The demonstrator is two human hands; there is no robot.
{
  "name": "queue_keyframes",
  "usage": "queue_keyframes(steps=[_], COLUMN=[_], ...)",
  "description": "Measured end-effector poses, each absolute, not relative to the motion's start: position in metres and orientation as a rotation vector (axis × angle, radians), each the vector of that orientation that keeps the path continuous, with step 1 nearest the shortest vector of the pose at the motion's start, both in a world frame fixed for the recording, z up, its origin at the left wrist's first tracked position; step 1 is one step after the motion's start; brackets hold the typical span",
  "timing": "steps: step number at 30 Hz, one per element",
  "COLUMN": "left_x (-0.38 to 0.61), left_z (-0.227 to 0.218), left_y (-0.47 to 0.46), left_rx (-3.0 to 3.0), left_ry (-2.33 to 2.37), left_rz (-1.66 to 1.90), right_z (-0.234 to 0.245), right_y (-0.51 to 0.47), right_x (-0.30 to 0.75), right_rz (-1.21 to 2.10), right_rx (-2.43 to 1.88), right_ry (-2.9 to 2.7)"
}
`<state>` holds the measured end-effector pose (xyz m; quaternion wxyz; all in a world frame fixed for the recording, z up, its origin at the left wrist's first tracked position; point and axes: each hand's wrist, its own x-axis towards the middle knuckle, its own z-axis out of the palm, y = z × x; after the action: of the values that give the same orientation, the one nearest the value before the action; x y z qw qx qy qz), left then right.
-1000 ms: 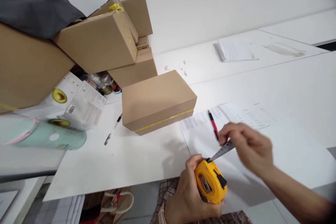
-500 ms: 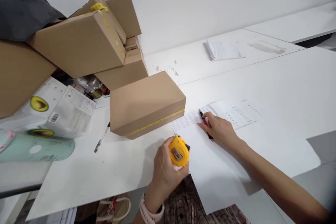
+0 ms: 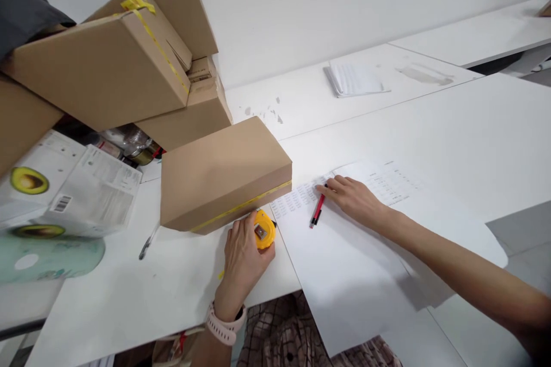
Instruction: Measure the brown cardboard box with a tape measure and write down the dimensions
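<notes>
My left hand (image 3: 245, 255) is closed around a yellow tape measure (image 3: 264, 230), close by the front edge of a brown cardboard box (image 3: 228, 175). A bit of yellow shows beside the wrist on the table. My right hand (image 3: 350, 198) rests on the printed papers (image 3: 344, 275), its fingers closed on one end of a red pen (image 3: 319, 208). The other end of that pen points back toward me. A yellow strip runs along the box's side.
Stacked cardboard boxes (image 3: 99, 69) lean at the back left. Below them are avocado-printed cartons (image 3: 105, 189) and a mint-green bottle (image 3: 64, 258). A second pen (image 3: 148, 242) lies left of the box. Near the wall sits a paper stack (image 3: 355, 78) on the white table (image 3: 430, 126).
My left hand has carried the tape measure left and up to the box's front edge. In my right hand the pen has turned, its free end now pointing toward me.
</notes>
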<state>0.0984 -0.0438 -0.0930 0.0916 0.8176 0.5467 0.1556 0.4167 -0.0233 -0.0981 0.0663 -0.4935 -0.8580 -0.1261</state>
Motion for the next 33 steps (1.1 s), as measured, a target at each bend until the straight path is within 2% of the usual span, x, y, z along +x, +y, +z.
queue_keyframes(steps=[4, 7, 11, 14, 16, 18, 20, 22, 27, 33], left_x=[0.096, 0.094, 0.107, 0.141, 0.175, 0.211, 0.243, 0.266, 0.282, 0.28], left_z=[-0.099, -0.096, -0.074, -0.059, -0.058, -0.064, -0.072, -0.078, -0.077, -0.086], left_y=[-0.041, -0.044, -0.058, -0.072, -0.078, -0.08, -0.076, -0.069, -0.05, -0.048], left_rx=[2.488, 2.593, 2.693, 2.649, 2.686, 2.778, 2.845, 2.879, 2.885, 2.934], left_ry=[1.644, 1.621, 1.534, 1.273, 1.097, 1.045, 1.06, 1.079, 1.025, 1.002], left_rz=[0.469, 0.541, 1.012, 1.195, 0.97, 0.538, 0.191, -0.001, -0.176, -0.078], right_z=[-0.091, -0.086, -0.083, -0.086, -0.091, -0.099, -0.106, -0.11, -0.111, -0.114], right_y=[-0.01, -0.006, -0.011, -0.017, -0.021, -0.024, -0.026, -0.027, -0.026, -0.014], right_x=[0.408, 0.417, 0.44, 0.448, 0.446, 0.441, 0.438, 0.438, 0.445, 0.451], right_rz=[-0.647, -0.635, -0.281, 0.262, 0.626, 0.855, 0.925, 0.918, 0.863, 1.008], right_rx=[-1.26, -1.16, -1.328, -1.533, -1.519, -1.462, -1.454, -1.491, -1.568, -1.456], right_ry=[-2.87, -2.858, -2.315, -1.642, -1.319, -1.178, -1.143, -1.145, -1.211, -1.238])
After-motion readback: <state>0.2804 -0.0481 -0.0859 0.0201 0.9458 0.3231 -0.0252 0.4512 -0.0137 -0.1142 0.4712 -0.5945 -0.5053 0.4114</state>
